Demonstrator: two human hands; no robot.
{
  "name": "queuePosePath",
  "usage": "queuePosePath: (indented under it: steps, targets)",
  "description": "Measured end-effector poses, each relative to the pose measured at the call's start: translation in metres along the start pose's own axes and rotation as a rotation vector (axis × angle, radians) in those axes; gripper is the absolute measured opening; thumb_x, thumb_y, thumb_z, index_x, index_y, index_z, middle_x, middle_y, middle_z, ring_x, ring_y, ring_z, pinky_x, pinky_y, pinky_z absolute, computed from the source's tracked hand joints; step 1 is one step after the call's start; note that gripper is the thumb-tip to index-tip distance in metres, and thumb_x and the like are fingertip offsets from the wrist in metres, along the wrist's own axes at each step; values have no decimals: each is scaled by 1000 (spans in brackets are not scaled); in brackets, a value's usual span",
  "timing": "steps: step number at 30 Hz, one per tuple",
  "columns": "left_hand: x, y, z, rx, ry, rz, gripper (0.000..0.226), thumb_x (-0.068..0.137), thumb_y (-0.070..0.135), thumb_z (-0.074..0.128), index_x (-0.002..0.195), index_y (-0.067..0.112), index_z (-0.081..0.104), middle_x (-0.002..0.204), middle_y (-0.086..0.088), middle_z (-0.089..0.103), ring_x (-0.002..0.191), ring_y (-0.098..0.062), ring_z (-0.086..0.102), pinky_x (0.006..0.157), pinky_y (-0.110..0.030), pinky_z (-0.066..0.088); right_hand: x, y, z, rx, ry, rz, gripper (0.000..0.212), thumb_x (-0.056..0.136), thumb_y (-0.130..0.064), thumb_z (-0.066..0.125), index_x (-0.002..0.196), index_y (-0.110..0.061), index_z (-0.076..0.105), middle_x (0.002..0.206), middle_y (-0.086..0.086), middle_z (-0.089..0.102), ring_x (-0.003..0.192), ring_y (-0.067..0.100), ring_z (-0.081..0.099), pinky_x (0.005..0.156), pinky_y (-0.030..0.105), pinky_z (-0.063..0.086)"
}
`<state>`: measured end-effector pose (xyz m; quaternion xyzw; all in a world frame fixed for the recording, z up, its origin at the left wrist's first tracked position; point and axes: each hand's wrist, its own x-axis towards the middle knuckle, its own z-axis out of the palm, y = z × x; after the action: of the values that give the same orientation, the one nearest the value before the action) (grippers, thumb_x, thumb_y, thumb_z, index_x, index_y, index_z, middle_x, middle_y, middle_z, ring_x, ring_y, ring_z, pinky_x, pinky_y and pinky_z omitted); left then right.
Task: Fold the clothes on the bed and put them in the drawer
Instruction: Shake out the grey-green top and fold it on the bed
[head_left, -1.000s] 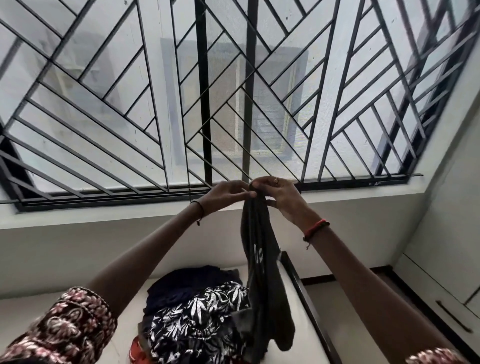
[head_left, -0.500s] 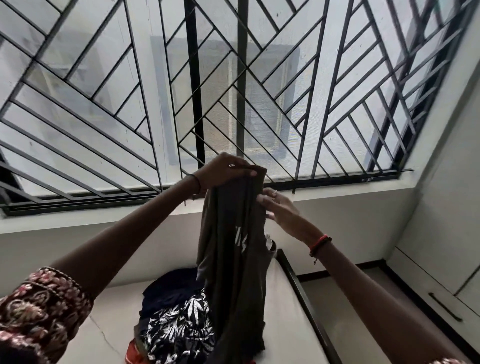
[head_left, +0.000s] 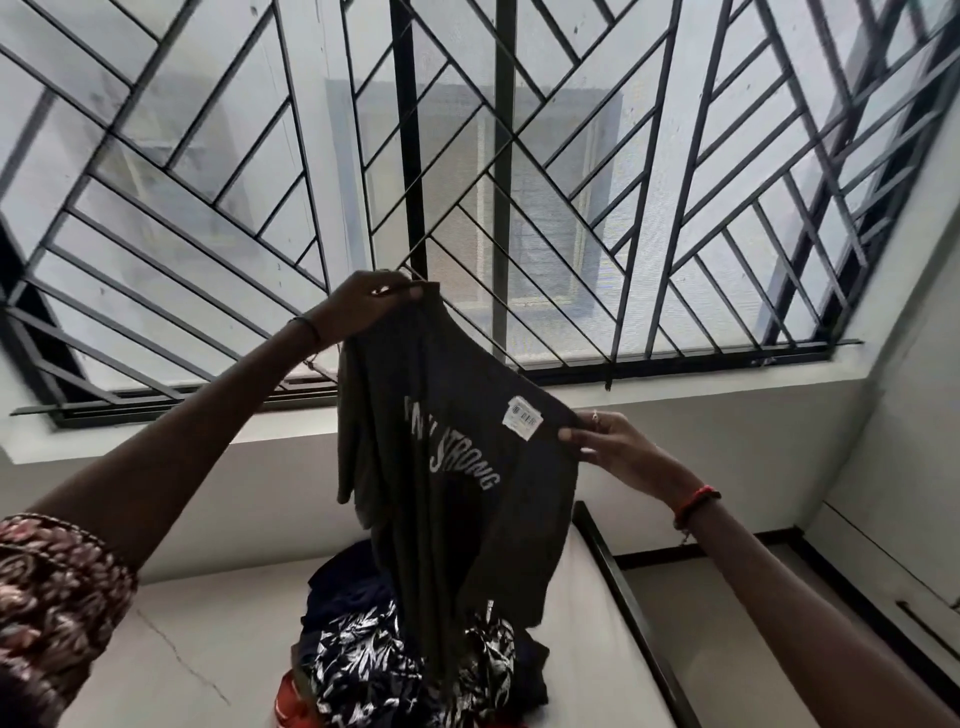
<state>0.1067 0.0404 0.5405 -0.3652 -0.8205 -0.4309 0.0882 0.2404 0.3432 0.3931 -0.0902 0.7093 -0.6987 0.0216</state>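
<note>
Your left hand (head_left: 363, 306) and right hand (head_left: 605, 441) each pinch a top corner of the dark shirt (head_left: 457, 493), fingers closed on the cloth. It hangs spread above the clothes pile (head_left: 395, 670) on the bed (head_left: 208, 649).

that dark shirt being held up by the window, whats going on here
A person is holding up a dark t-shirt with white lettering, spread between both hands. The left hand pinches one top corner high up, and the right hand pinches the other edge lower down, near a white tag. The shirt hangs unfolded above a pile of clothes on the bed, so folding has not begun on it.
</note>
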Motion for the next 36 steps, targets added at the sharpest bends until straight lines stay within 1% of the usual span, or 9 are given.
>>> queuePosePath:
  steps: [4, 7, 10, 14, 17, 22, 27, 33, 36]
  targets:
    - [-10, -20, -9, -30, 46, -56, 9, 87, 10, 64, 95, 7, 68, 91, -4, 59, 78, -3, 57, 67, -6, 45, 4, -23, -16, 117, -32, -74, 67, 57, -27, 90, 114, -9, 60, 111, 8, 68, 102, 16, 64, 83, 25, 53]
    - [-18, -24, -13, -47, 72, -56, 20, 83, 0, 66, 103, 4, 67, 78, 14, 67, 74, 7, 61, 68, -4, 44, 5, -38, -28, 58, -106, -74, 69, 57, -17, 90, 118, -3, 61, 116, 16, 65, 107, 23, 62, 91, 29, 51]
    - [-23, -27, -17, -15, 63, -31, 30, 82, -3, 66, 85, 25, 72, 68, 28, 67, 67, 14, 58, 66, -3, 43, 7, -51, -34, -75, -121, -69, 65, 63, -20, 86, 116, 6, 61, 120, 24, 61, 110, 27, 58, 100, 33, 46]
    - [-25, -31, -13, 70, 55, 51, 56, 86, -1, 61, 81, 54, 70, 74, 28, 66, 70, 14, 57, 69, -5, 41, 11, -66, -35, -135, -21, -91, 39, 57, -24, 89, 84, -4, 67, 83, 11, 64, 81, 14, 60, 74, 17, 50]
    - [-24, -33, -4, 48, 22, 90, 30, 87, -5, 59, 100, 18, 74, 82, 25, 67, 79, 15, 57, 75, -7, 42, 15, -74, -39, -133, 78, -136, 30, 56, -22, 89, 65, -21, 60, 71, 5, 59, 69, 11, 56, 64, 17, 47]
    - [-26, -27, 5, -20, -85, 51, 68, 85, -11, 57, 75, 55, 70, 73, 30, 68, 74, 13, 62, 69, -7, 48, 11, -87, -45, -190, 121, -109, 41, 52, -47, 89, 61, -21, 59, 67, 8, 46, 64, 18, 43, 57, 25, 34]
    - [-29, -30, 4, -48, -136, 40, 61, 83, -6, 62, 82, 54, 70, 78, 26, 70, 75, 9, 62, 75, -12, 52, -4, -95, -60, -137, -13, -63, 47, 47, -37, 94, 81, -9, 76, 82, 7, 72, 79, 13, 67, 75, 19, 54]
    - [-34, -15, 6, -98, -187, 53, 45, 86, 2, 63, 78, 45, 72, 76, 22, 69, 76, 10, 60, 73, -8, 46, -22, -112, -61, -111, -26, -102, 40, 50, -39, 91, 77, -17, 73, 82, 2, 70, 82, 11, 66, 78, 21, 54]
    - [-33, -11, 4, -225, -223, 53, 19, 91, 10, 56, 93, 24, 69, 88, 10, 67, 88, -1, 59, 78, -16, 48, -24, -116, -60, 42, -33, -151, 18, 65, -26, 82, 75, -21, 68, 77, 0, 65, 72, 10, 64, 68, 21, 54]
